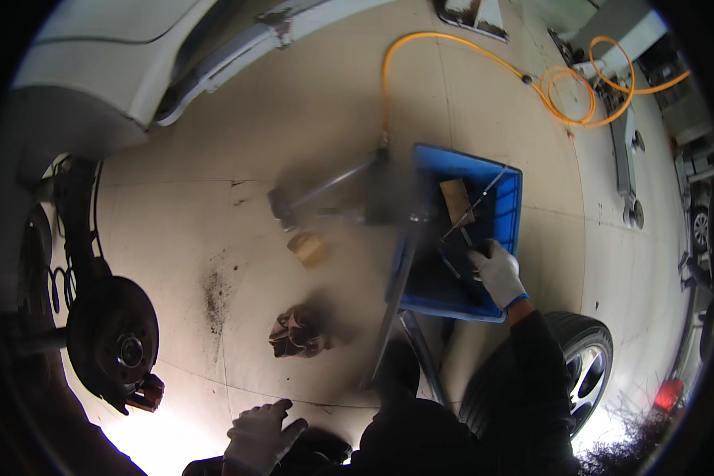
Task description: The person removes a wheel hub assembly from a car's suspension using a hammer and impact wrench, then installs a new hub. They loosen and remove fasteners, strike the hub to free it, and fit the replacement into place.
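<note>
My right hand (497, 274), in a white glove with a blue cuff, reaches into a blue plastic crate (509, 202) on the floor. Its fingers are curled down beside thin metal rods (484, 194); whatever they hold is hidden. A flat brown piece (455, 203) lies against the rods. At the lower left, away from the crate, is my left hand (258, 436), also gloved, with thumb and fingers apart and nothing visible in it. A blurred metal stand or tool (404, 262) crosses in front of the crate's left side.
A brake disc (113, 337) hangs under a raised white car (107, 59) on the left. A wheel with tyre (583, 357) lies right of my arm. Crumpled brown cloth (297, 331) and a yellowish piece (305, 248) are on the floor. An orange hose (484, 51) curls at the back.
</note>
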`<state>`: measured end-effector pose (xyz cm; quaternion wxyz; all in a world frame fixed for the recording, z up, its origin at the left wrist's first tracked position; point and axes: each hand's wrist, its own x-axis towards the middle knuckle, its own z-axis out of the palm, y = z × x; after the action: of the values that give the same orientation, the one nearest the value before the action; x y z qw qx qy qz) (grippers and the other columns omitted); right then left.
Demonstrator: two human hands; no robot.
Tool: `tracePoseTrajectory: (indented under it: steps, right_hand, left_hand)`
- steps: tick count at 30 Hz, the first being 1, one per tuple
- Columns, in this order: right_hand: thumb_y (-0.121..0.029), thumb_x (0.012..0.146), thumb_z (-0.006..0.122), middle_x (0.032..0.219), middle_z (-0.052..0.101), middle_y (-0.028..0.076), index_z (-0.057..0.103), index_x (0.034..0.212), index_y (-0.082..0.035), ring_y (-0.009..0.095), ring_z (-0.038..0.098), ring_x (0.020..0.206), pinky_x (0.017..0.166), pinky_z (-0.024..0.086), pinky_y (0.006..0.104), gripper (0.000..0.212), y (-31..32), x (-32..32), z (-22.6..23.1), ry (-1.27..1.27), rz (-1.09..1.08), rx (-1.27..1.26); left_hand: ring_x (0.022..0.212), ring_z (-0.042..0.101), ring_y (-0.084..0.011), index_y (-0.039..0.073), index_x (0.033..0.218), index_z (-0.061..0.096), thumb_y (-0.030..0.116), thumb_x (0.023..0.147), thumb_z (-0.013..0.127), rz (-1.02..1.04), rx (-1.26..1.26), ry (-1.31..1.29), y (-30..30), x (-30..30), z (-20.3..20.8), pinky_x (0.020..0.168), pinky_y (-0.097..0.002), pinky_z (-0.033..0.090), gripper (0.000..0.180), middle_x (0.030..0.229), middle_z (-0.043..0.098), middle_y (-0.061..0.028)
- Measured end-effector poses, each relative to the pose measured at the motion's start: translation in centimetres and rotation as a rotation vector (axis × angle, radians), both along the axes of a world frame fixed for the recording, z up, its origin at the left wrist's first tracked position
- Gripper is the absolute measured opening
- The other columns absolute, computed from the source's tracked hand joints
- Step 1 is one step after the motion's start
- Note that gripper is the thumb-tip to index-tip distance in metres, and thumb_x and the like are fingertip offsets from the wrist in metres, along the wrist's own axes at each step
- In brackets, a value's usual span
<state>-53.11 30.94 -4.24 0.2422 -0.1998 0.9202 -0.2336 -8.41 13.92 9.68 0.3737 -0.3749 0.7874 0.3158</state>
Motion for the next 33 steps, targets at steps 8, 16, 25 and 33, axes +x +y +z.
tracePoseTrajectory:
  steps: [8, 16, 25, 33]
  right_hand:
    - [-0.015, 0.091, 0.062, 0.110, 0.070, 0.013, 0.071, 0.115, -0.006, 0.034, 0.062, 0.115, 0.114, 0.039, 0.0442, 0.027, -3.7, -1.1, -4.2, 0.739, 0.831, 0.071]
    - [-0.040, 0.094, 0.067, 0.115, 0.068, 0.020, 0.068, 0.113, 0.002, 0.034, 0.067, 0.104, 0.083, 0.057, 0.0454, 0.046, -3.0, -1.6, -2.3, -0.212, 0.829, 0.621]
    - [-0.027, 0.077, 0.078, 0.106, 0.069, 0.020, 0.073, 0.099, -0.002, 0.034, 0.069, 0.099, 0.076, 0.058, 0.0462, 0.033, -10.5, -8.3, -4.8, 0.421, 0.648, 0.574]
    - [-0.023, 0.087, 0.068, 0.100, 0.075, 0.020, 0.075, 0.100, -0.005, 0.037, 0.074, 0.092, 0.082, 0.059, 0.0477, 0.024, -11.9, -11.3, -3.5, 0.238, 0.530, 0.393]
  left_hand:
    - [0.107, 0.071, -0.0217, -0.003, 0.135, 0.058, 0.038, 0.094, 0.073, 0.451, 0.287, 0.202, 0.6, -8.6, -6.3, 0.094, -0.0337, 0.054, 0.060, 0.115, 0.075, -0.0146]
    - [0.083, 0.063, -0.0089, -0.005, 0.129, 0.059, 0.032, 0.095, 0.075, 0.610, 0.609, 0.204, 4.4, -16.4, -12.1, 0.073, -0.0246, 0.052, 0.053, 0.092, 0.067, -0.0034]
    - [0.077, 0.064, -0.0111, -0.002, 0.123, 0.063, 0.044, 0.092, 0.076, 0.534, 0.427, 0.189, 3.0, -16.9, -10.4, 0.071, -0.0276, 0.053, 0.057, 0.085, 0.069, -0.0048]
    - [0.099, 0.072, -0.0294, 0.006, 0.132, 0.062, 0.047, 0.096, 0.068, 0.530, 0.448, 0.123, 3.5, -14.8, -11.8, 0.086, -0.0405, 0.054, 0.055, 0.104, 0.074, -0.0153]
